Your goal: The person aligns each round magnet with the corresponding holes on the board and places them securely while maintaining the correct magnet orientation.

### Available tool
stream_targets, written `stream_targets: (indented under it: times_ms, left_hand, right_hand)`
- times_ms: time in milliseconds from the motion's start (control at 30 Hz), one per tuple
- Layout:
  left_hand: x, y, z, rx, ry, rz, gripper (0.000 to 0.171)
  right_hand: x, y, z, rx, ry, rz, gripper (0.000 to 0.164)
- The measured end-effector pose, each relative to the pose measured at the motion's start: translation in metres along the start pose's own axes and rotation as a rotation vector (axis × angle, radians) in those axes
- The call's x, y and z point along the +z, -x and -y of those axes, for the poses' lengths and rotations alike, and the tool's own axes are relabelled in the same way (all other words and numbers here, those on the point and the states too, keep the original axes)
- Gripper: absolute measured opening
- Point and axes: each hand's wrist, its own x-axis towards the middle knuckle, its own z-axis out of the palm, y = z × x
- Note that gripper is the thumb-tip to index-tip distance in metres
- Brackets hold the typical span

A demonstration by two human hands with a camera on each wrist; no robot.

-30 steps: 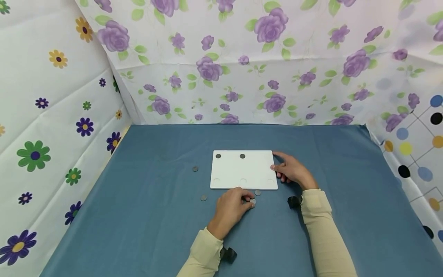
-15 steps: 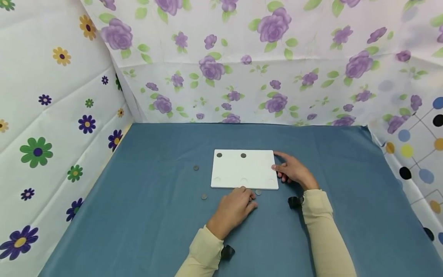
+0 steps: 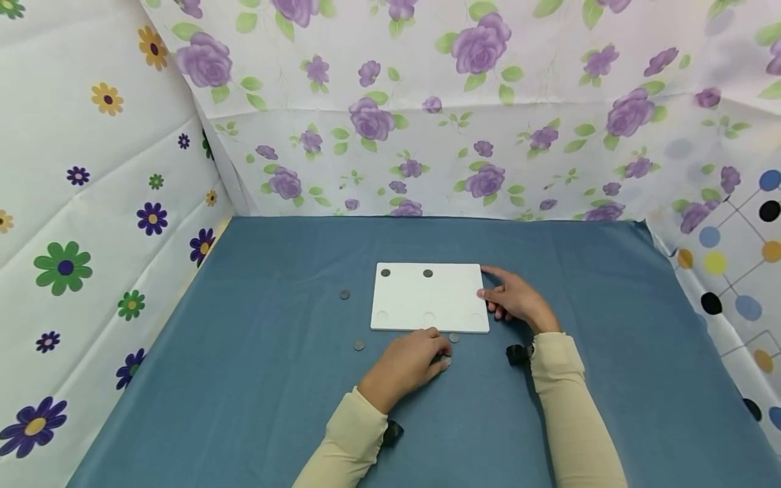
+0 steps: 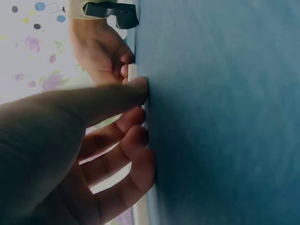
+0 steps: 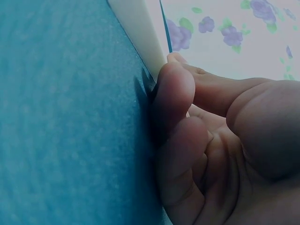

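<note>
A white board [image 3: 421,301] with shallow round recesses lies on the blue cloth. Two coins [image 3: 386,273] sit in its far row, at the left and middle. My right hand [image 3: 517,298] grips the board's right edge, thumb on top and fingers along the side. Below the near edge, my left hand [image 3: 410,360] pinches a coin [image 3: 447,362] against the cloth, mostly covered by thumb and fingers. Another coin [image 3: 454,337] lies just beyond its fingertips, close to the board. In the left wrist view the fingers [image 4: 140,164] are bent down to the cloth, and no coin shows.
Two loose coins lie left of the board, a farther coin [image 3: 344,295] and a nearer coin [image 3: 358,346]. Blue cloth [image 3: 274,393] covers the table. Patterned sheets [image 3: 427,169] hang behind and at both sides.
The left forearm has swung slightly left while the fingers stay near the same spot. The coin at its thumb was covered half a second ago and now shows partly. The right hand keeps its place.
</note>
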Motion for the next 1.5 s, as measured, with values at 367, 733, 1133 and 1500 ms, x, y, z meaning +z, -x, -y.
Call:
stream_targets:
  times_ms: [367, 733, 1133, 1500]
  left_hand:
    - [-0.001, -0.005, 0.003, 0.013, -0.034, -0.045, 0.017]
    - [-0.002, -0.015, 0.008, -0.045, -0.02, -0.181, 0.011]
    - [0.002, -0.048, 0.012, -0.198, 0.287, -0.196, 0.02]
    - [0.008, -0.068, 0.014, -0.209, 0.419, -0.258, 0.02]
  right_hand:
    - [0.001, 0.0, -0.003, -0.015, -0.006, -0.003, 0.069]
    - [0.004, -0.002, -0.004, -0.004, -0.017, -0.019, 0.068]
    - [0.004, 0.0, -0.004, 0.0, -0.037, -0.025, 0.069]
    - [0.003, -0.001, -0.003, 0.013, -0.048, -0.025, 0.069]
